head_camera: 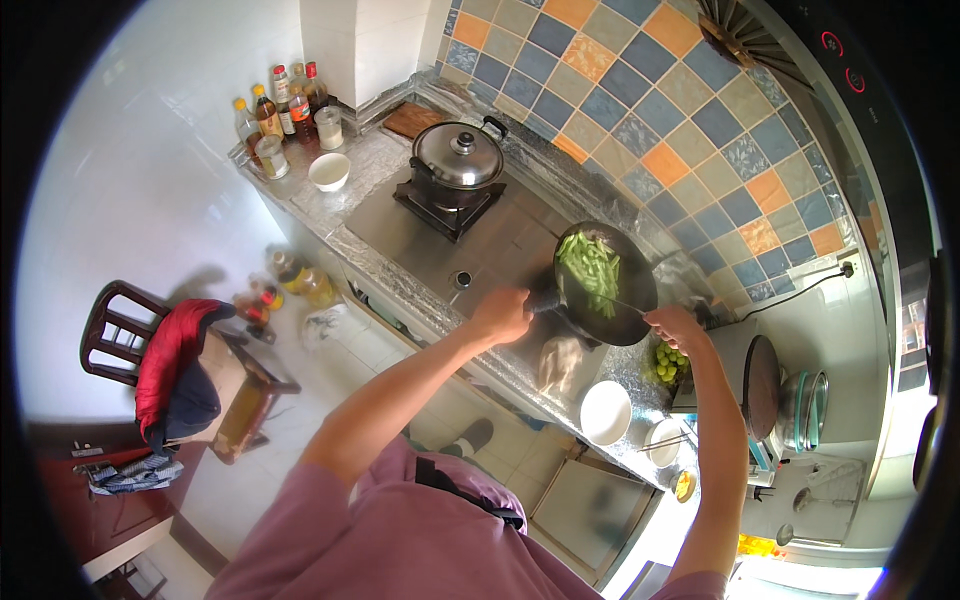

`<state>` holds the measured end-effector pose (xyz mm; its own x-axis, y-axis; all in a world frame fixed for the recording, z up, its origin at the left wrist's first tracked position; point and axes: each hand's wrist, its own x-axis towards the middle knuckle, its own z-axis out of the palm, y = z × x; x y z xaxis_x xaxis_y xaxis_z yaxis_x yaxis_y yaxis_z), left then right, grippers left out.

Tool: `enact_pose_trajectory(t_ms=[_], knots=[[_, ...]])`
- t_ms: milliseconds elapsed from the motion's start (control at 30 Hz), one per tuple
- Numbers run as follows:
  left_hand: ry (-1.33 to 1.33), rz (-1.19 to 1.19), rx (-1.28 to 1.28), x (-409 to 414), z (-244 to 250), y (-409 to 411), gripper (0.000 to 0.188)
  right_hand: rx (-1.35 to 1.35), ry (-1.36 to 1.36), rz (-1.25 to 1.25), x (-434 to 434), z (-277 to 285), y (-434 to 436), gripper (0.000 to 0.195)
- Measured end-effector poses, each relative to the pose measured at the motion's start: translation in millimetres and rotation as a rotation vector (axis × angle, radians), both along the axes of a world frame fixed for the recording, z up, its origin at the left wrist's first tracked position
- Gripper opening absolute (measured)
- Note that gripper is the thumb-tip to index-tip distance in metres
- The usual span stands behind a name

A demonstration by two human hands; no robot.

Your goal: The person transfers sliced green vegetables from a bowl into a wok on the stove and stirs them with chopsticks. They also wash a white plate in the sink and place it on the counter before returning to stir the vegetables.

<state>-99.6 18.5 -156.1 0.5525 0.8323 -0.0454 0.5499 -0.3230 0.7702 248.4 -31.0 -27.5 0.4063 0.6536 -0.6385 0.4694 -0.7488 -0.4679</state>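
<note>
A dark wok [636, 274] rests over the near-right burner, tipped somewhat. My left hand [504, 316] is closed around its black handle [544, 300]. Pale green vegetable strips [589, 262] are heaped along the wok's left side. From the right, my right hand [677, 328] grips a thin metal cooking utensil [626, 305], whose shaft crosses the wok. The utensil's working end is among the strips and cannot be made out. Just below the wok, a crumpled beige cloth [559, 364] lies on the counter edge.
A lidded steel pot [459, 154] stands on the far-left burner. Sauce bottles [268, 112] and a white bowl [329, 172] occupy the counter's left end. At right are a large white bowl [606, 412], a smaller bowl [664, 444] with chopsticks, and green grapes [670, 363]. A chair [225, 390] stands behind left.
</note>
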Motion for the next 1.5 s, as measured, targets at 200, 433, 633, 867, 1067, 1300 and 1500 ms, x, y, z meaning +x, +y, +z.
enact_pose_trajectory(t_ms=[200, 433, 633, 867, 1067, 1300, 1500], knots=[[-0.009, 0.027, -0.041, -1, 8, -2, 0.026, -0.063, 0.105, -0.176, 28, 33, -18, 0.033], [-0.001, 0.003, -0.053, -5, 6, 0, 0.042, -0.236, -0.401, 0.315, 44, 66, -9, 0.027], [0.004, 0.000, -0.049, -2, 1, 0, 0.045, -0.410, -0.594, 0.423, 70, -16, 10, 0.030], [0.005, -0.037, -0.103, -2, 3, 4, 0.045, 0.144, -0.827, 0.193, 26, -88, -22, 0.022], [-0.042, -0.037, -0.074, -1, -11, 6, 0.048, 0.176, -1.106, 0.429, -33, -13, -44, 0.021], [-0.183, 0.041, -0.171, -6, -11, 5, 0.045, -0.183, -1.104, 0.462, -30, 52, -29, 0.030], [-0.345, 0.090, -0.243, -15, -22, -2, 0.038, -0.655, -0.498, 0.296, -21, 72, 21, 0.022]])
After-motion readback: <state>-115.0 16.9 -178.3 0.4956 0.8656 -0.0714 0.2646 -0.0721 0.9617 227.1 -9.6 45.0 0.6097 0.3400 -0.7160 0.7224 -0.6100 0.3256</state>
